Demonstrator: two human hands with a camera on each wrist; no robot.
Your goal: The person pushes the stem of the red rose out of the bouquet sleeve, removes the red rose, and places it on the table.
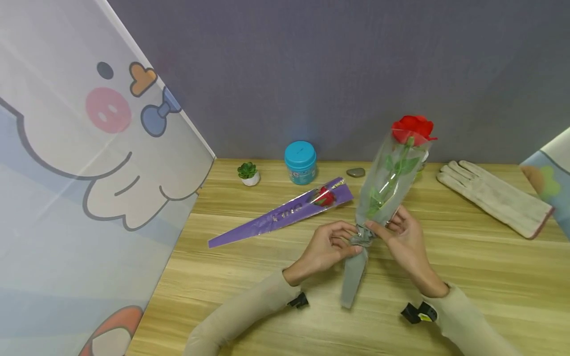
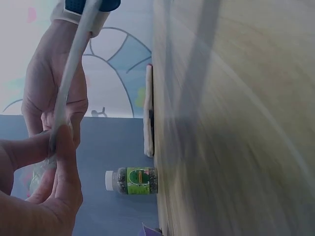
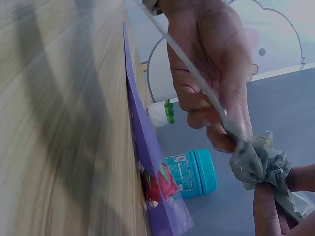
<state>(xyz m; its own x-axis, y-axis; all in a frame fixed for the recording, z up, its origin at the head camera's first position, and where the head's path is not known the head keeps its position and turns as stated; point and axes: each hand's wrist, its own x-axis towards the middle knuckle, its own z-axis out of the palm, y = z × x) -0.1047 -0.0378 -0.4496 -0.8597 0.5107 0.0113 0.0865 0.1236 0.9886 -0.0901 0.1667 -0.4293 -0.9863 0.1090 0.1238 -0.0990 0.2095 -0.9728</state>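
Note:
A red rose (image 1: pixel 411 129) with green leaves stands tilted in a clear and grey wrapper (image 1: pixel 353 284), its bloom at the top. Midway along, the wrapper is gathered into a crumpled grey bunch (image 3: pixel 261 160). My left hand (image 1: pixel 327 244) pinches the wrapper at the lower left of this bunch, thumb across the front. From the other side my right hand (image 1: pixel 407 242) pinches the bunch between thumb and fingers. The wrapper's narrow tail hangs below both hands, above the wooden table (image 1: pixel 249 277).
Left of the hands lies a purple-wrapped rose (image 1: pixel 280 213). Behind it stand a small potted succulent (image 1: pixel 249 174), a blue lidded jar (image 1: pixel 301 163) and a grey stone (image 1: pixel 356 172). A pale glove (image 1: pixel 494 198) lies right; a white-capped bottle (image 2: pixel 138 180) stands near the grey back wall.

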